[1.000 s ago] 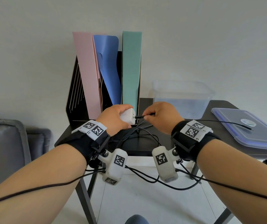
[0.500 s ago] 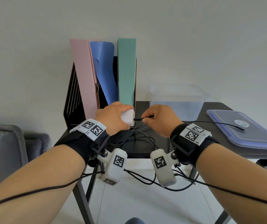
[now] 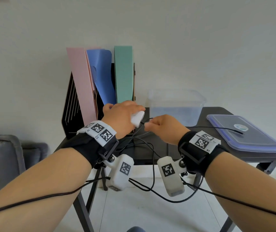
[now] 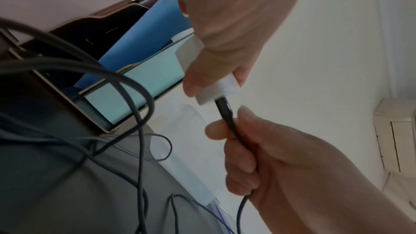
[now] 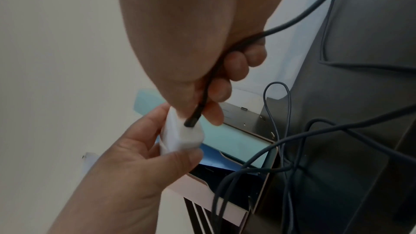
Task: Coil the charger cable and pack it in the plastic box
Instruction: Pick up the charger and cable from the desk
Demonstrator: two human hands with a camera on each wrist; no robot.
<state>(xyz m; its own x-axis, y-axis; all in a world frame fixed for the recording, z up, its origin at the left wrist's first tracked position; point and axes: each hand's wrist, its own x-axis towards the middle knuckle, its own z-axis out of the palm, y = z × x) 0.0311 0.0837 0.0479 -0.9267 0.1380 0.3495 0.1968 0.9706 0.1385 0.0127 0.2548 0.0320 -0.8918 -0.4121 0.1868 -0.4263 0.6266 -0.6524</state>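
A plain pale wall (image 3: 200, 39) fills the back; a dark tabletop (image 3: 150, 148) on black metal legs stands against it; a grey upholstered seat (image 3: 2, 158) sits at left; the floor (image 3: 150, 211) shows pale tiles, evenly lit.

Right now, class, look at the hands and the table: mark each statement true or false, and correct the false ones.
1. The left hand holds the white charger. True.
2. The right hand is empty. False: it grips the black cable near the plug.
3. The cable is unplugged from the charger. False: the plug sits in it.
4. The box has its lid on. False: the lid lies beside it.
5. The box stands on the table. True.
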